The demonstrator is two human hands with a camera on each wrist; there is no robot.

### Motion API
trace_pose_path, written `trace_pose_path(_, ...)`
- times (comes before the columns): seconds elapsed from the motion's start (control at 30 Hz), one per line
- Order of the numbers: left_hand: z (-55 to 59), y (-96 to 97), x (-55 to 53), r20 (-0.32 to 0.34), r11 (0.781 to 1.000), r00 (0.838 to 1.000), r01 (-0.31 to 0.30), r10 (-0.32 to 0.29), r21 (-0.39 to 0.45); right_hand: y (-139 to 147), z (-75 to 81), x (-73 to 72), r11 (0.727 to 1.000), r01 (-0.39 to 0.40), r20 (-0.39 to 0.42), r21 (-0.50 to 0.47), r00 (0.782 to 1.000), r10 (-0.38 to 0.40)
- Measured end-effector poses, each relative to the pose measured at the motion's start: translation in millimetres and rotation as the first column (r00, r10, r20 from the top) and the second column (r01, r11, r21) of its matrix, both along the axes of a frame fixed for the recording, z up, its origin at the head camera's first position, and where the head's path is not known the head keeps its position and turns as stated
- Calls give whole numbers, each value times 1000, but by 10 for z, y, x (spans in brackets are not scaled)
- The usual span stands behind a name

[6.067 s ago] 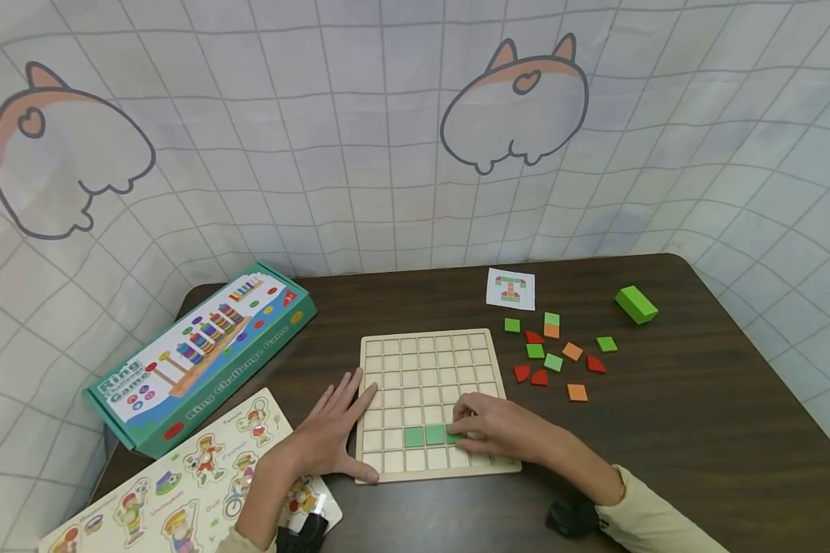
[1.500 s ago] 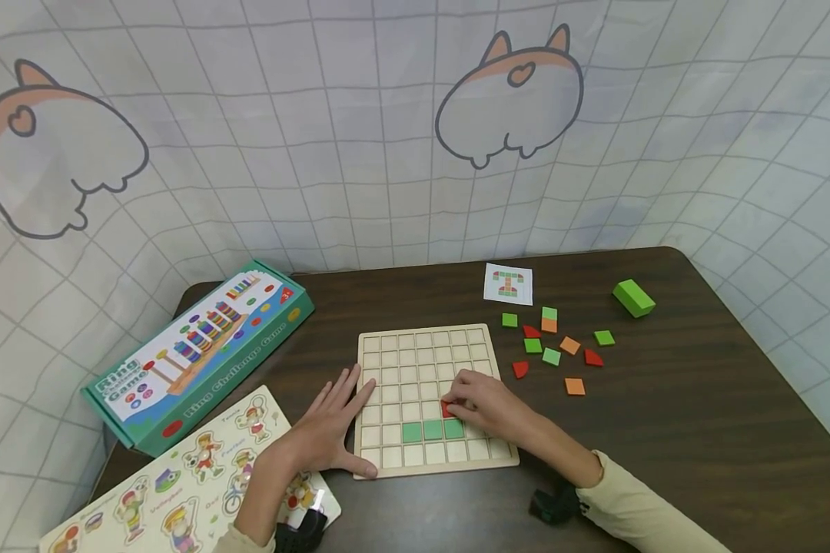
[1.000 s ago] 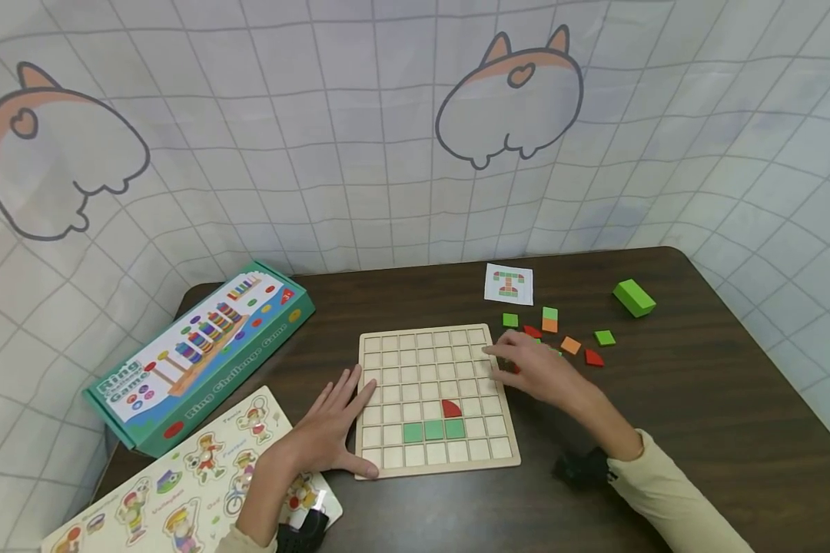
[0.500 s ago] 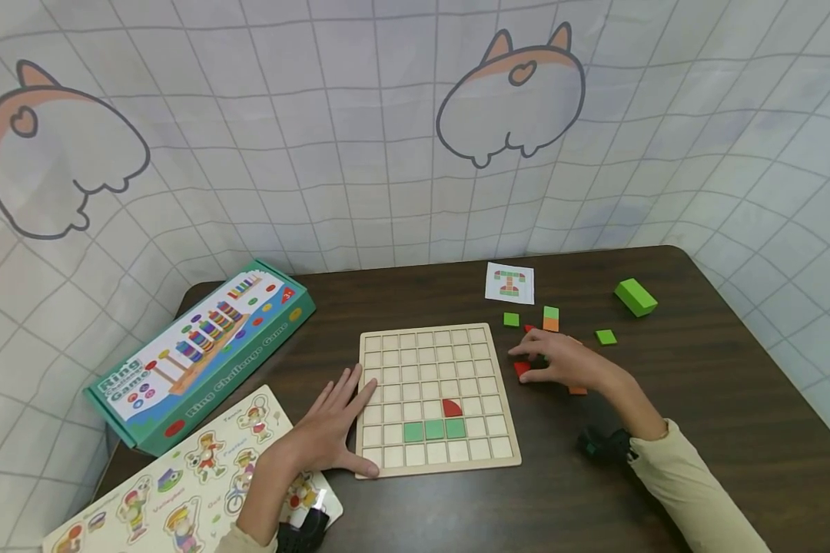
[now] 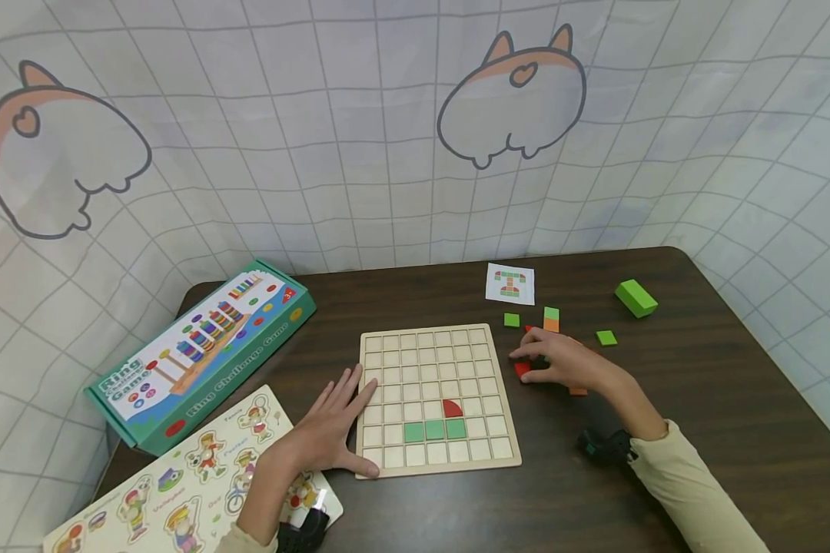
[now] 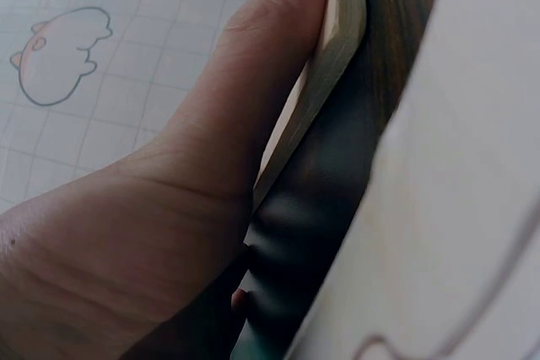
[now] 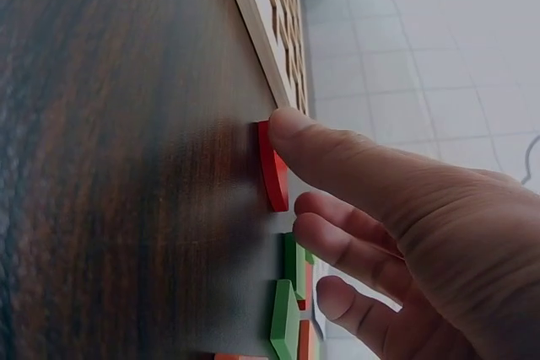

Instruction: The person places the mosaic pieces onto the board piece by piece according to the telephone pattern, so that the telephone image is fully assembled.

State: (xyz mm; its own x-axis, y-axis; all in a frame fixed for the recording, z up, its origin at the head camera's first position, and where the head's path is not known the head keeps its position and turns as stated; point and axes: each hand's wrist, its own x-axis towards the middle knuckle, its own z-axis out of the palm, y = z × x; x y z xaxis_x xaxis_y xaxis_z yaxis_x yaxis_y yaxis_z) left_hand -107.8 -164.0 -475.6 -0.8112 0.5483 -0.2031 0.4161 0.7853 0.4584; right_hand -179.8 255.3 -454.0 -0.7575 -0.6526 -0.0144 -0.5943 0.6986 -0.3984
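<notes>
My left hand (image 5: 325, 434) lies with fingers spread along the left edge of a wooden grid board (image 5: 397, 468), its thumb at the near-left corner. In the left wrist view, the thumb rests against the board's edge (image 6: 325, 73). On the board, several green squares (image 5: 434, 431) form a row, with a red quarter-circle tile (image 5: 451, 408) above the right one. My right hand (image 5: 560, 359) is right of the board, thumb touching another red tile (image 5: 522, 369) on the table. In the right wrist view, the thumb meets that tile's edge; the other fingers are loosely bent.
Loose green, orange and red tiles lie around the right hand, some hidden under it. A pattern card (image 5: 509, 284) lies behind them, and a green block (image 5: 635, 298) to the right. A ring game box (image 5: 204, 361) and a picture board (image 5: 200, 476) occupy the left.
A third green square and a red tile have come to rest on the board. My right hand has left the board, moved right to the loose tiles and stopped. The left hand stays put.
</notes>
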Motion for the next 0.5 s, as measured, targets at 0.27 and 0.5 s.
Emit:
trace_pose_path(0.27,-8,-1,-4,5,1000,1000,-1,1,-1,3,-4,-10,1000,-4,25,12,1000,4)
trace_pose_path(0.5,-11,3,-7,7,1000,1000,-4,4,-11,-3,-17,-17,1000,-23,22,9,999,23)
